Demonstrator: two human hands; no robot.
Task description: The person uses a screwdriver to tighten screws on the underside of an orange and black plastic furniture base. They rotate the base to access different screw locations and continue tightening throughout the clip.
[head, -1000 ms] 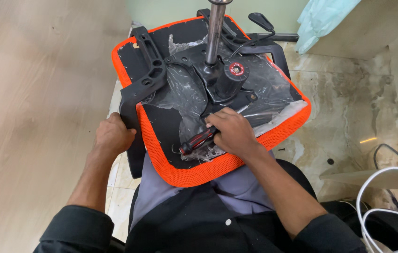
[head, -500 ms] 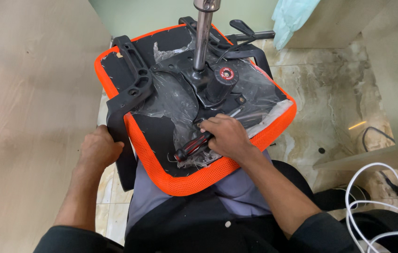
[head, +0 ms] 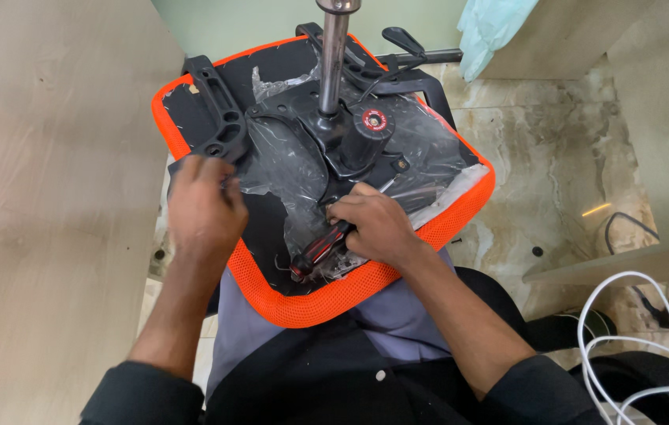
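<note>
on the orange mesh seat (head: 287, 303) (plastic-wrapped), right hand (head: 378, 228) grips ribbed screwdriver (head: 319, 250).

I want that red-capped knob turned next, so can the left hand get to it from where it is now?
Probably yes. The left hand rests by the black armrest bracket, and only clear plastic wrap lies between it and the red-capped knob; the metal post stands just beside.

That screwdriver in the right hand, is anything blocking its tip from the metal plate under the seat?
Clear plastic wrap lies crumpled over the metal plate around the screwdriver. The right hand hides the tip, so whether wrap sits beneath it cannot be told.
</note>
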